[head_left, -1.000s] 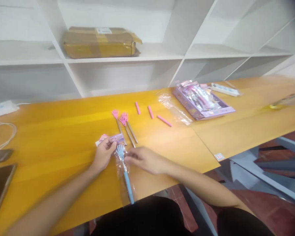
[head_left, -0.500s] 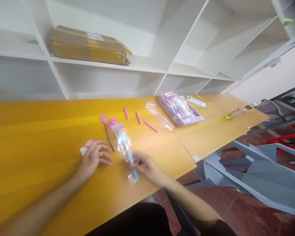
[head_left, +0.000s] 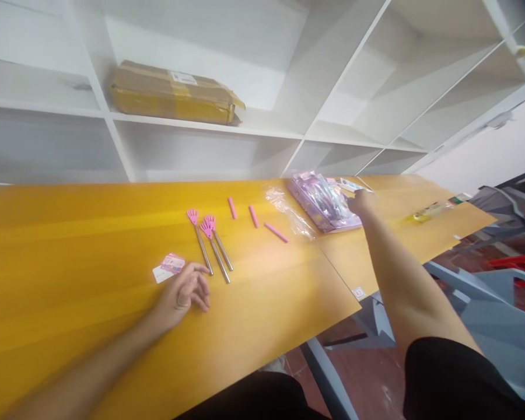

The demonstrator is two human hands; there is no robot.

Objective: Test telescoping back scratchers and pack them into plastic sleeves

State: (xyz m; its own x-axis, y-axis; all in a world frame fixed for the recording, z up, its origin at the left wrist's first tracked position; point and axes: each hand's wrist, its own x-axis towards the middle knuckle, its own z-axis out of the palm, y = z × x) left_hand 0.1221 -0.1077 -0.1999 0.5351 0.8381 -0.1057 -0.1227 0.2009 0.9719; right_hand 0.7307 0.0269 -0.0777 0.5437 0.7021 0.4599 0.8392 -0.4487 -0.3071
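My left hand rests on the table with its fingers loosely bent and apart, holding nothing. Close to its fingertips lie three back scratchers with pink hand-shaped heads and metal rods: a left one, a middle one and a right one. Pink and white cards sit just behind that hand. My right hand is stretched far out to the right edge of a purple box that carries clear-wrapped items. Its fingers are small and mostly hidden, so their grip does not show.
Three pink tubes lie apart behind the scratchers. A crumpled clear plastic wrapper is left of the purple box. Farther right are a white power strip and a yellow packaged item. A cardboard box occupies the white shelf.
My right hand has moved from the near table to the purple box at the far right. The clear-wrapped blue-handled item it held no longer shows beside the scratchers. My left hand stays near them.
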